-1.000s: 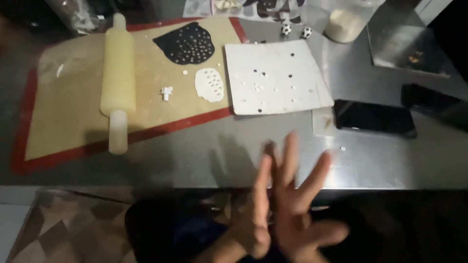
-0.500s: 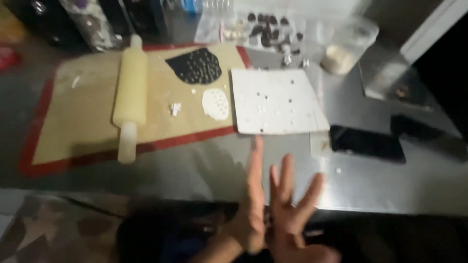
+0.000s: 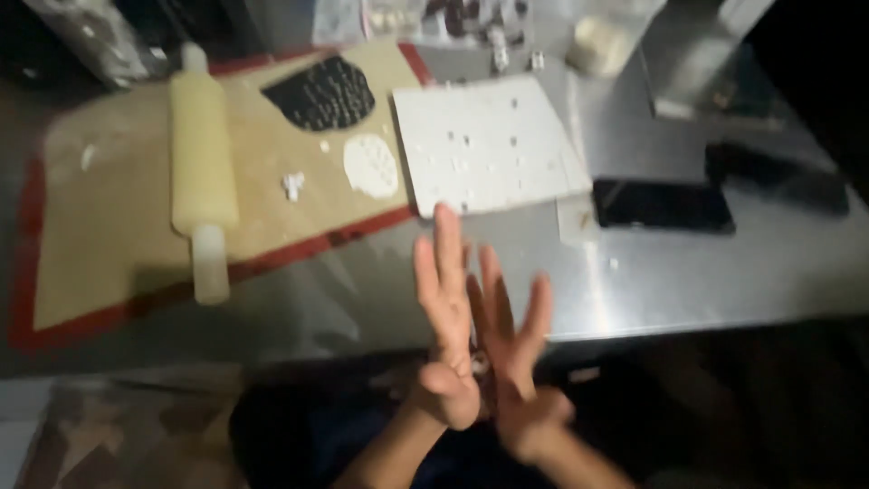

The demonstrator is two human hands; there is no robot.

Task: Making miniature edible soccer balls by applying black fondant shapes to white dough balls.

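Steel worktop (image 3: 688, 272) carries everything here, and both hands hover over its near edge, holding nothing. The left hand (image 3: 445, 317) and right hand (image 3: 511, 362) press palm to palm with fingers spread apart and pointing away from the body; compared with 1 second ago they have risen higher and the palms have drawn closer together, as if rubbing. Nearest to them lies the white board (image 3: 489, 145), just beyond the fingertips and untouched. Left of the board sits the tan baking mat (image 3: 109, 244) with its red border, bearing a pale rolling pin (image 3: 201, 163), a dark dough sheet (image 3: 321, 91) and a small white dough disc (image 3: 371, 166). Right of the board rests a black phone (image 3: 663, 205). None of these things has shifted; only the view has moved.
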